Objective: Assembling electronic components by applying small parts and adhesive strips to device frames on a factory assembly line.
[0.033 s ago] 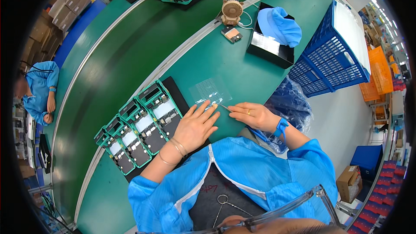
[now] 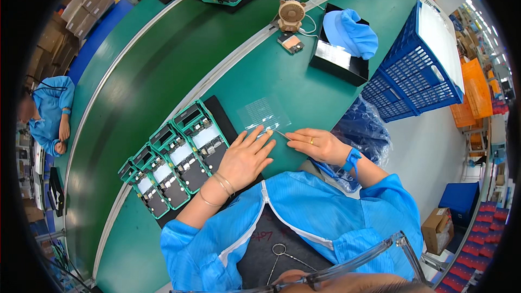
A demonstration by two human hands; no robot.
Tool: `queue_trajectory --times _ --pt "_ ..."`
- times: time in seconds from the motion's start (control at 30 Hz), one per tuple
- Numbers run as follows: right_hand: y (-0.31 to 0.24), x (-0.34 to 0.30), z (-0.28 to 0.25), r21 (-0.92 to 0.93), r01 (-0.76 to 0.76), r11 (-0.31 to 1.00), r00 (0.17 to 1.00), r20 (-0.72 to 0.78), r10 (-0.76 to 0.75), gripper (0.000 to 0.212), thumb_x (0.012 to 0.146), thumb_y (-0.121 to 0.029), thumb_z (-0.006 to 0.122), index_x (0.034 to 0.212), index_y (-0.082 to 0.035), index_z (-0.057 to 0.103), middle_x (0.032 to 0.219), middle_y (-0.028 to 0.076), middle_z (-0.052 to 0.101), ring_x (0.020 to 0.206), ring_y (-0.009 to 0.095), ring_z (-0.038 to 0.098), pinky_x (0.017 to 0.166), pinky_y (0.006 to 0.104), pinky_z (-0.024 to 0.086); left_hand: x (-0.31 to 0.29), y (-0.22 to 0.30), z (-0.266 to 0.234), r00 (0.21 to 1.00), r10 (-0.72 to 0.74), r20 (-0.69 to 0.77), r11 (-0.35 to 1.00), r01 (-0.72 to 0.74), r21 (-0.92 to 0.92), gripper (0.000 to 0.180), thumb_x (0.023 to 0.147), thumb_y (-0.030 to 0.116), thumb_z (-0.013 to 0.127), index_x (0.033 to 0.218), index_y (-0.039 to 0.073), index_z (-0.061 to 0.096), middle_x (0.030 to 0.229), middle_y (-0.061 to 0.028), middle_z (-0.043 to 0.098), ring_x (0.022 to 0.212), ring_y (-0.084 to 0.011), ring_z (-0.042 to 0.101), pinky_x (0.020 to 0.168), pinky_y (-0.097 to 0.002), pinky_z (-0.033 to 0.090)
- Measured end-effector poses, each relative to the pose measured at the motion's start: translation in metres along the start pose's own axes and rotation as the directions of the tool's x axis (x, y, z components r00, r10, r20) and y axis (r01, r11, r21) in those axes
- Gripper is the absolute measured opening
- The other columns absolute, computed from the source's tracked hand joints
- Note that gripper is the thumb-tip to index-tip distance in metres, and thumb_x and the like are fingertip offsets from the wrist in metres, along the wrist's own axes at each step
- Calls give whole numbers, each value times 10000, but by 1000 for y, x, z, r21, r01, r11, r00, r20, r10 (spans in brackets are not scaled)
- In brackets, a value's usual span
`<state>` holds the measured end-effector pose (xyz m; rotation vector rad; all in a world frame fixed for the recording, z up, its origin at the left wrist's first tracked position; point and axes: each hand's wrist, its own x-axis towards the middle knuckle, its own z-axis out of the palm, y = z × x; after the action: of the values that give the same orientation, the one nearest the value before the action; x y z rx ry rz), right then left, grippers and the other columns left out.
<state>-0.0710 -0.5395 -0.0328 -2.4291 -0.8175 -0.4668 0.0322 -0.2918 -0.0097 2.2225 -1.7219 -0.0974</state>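
Observation:
A clear plastic sheet (image 2: pixel 264 113) with rows of small pale marks lies flat on the green bench. My left hand (image 2: pixel 242 158) rests at its near edge, fingers spread and fingertips pressed down there. In my right hand (image 2: pixel 317 144), pinched between thumb and fingers, is a thin pointed metal tool (image 2: pixel 281 134), perhaps tweezers. Its tip reaches to the sheet's near edge beside my left fingertips; what it touches is too small to make out. Left of my left hand stand several green-framed phone assemblies (image 2: pixel 187 154) in a slanting row, partly on a black mat (image 2: pixel 221 119).
Beyond the sheet are a small brown fan (image 2: pixel 291 15), a small flat part (image 2: pixel 290 43) and a black box (image 2: pixel 339 70) holding a blue cap (image 2: pixel 350 32). A blue crate (image 2: pixel 418 70) stands at the right. Across the dark green conveyor (image 2: pixel 135 76) sits another person (image 2: pixel 51 111).

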Motion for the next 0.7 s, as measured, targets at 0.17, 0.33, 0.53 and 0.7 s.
queue_trajectory --times 0.17,0.33,0.53,0.7 --pt "-13 24 -14 365 -188 912 980 5 199 227 792 39 645 1018 14 646 1025 174 669 903 335 648 760 389 532 -11 -1 1 995 7 -100 1000 -7 -1 414 839 223 650 1210 57 574 1338 -138 493 1299 -312 414 1037 -469 374" --pt "-33 69 -21 322 -76 944 997 -3 81 236 781 42 654 1014 9 650 1049 169 670 890 330 654 763 386 539 -72 -2 -35 925 -64 -375 993 96 68 334 731 108 704 1037 19 605 1132 -135 592 1048 -314 571 866 -404 479" --pt "-65 145 65 287 271 919 962 -42 -270 322 742 -34 663 1060 7 630 1133 172 630 993 301 621 820 362 535 -186 -34 -52 733 -446 -514 762 611 211 190 791 56 653 975 11 641 1032 -101 644 1021 -317 563 841 -407 471" --pt "-88 200 137 185 404 896 914 -52 -402 334 754 -66 634 1082 -2 624 1167 162 617 1047 277 607 836 345 536 -202 -28 -50 739 -454 -498 703 640 310 213 792 66 655 997 15 633 1126 -84 623 1062 -311 536 862 -408 454"
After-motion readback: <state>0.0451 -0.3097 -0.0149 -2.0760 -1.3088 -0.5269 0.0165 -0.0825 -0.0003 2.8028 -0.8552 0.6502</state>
